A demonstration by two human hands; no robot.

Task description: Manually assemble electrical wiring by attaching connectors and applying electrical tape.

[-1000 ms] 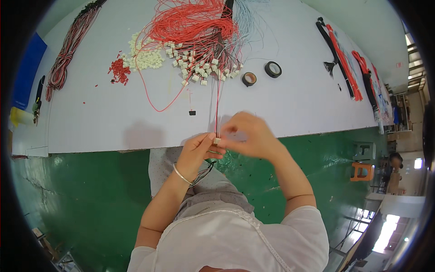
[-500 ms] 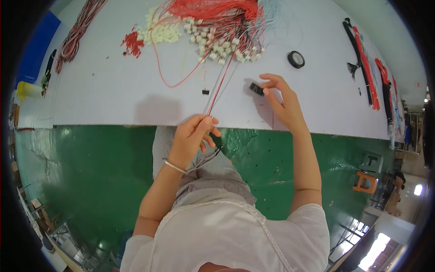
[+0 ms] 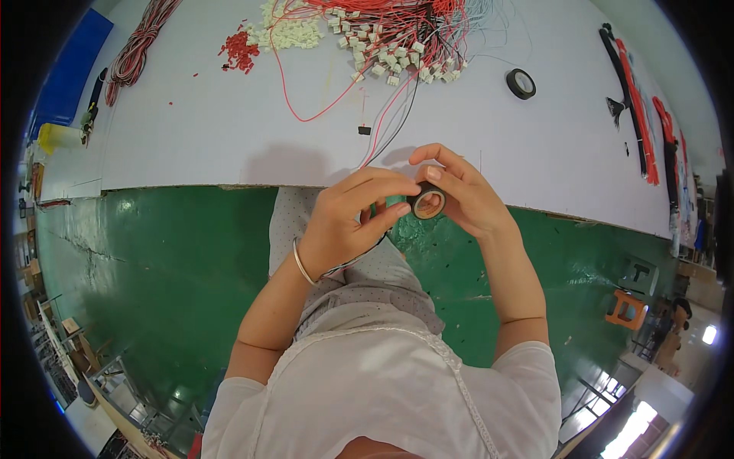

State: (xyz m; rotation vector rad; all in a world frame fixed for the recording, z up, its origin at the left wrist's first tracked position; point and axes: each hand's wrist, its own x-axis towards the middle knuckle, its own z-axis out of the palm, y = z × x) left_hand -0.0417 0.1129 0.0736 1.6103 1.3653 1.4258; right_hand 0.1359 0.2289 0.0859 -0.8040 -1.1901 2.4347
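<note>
My right hand (image 3: 472,197) holds a small roll of black tape (image 3: 421,215) on edge, just off the table's front edge. Close beside it, my left hand (image 3: 352,214) has thumb and forefinger drawn together at the roll's left side. Thin red, grey and black wires (image 3: 376,144) run from the table under the left hand, whose other fingers are curled around them. Loose wire ends come out by the left wrist. Whether a tape end sits between the left fingertips cannot be made out.
White connectors (image 3: 394,60) on bundled red wires (image 3: 382,11) lie at the back, near pale pieces (image 3: 294,32) and red bits (image 3: 241,52). A second tape roll (image 3: 521,84) is at right. A small black piece (image 3: 365,131) lies ahead. Cable bundles (image 3: 638,107) line the right side.
My right hand has brought the tape roll down and left from above the table to my left hand. The left hand has moved up and right, its fingertips now at the roll.
</note>
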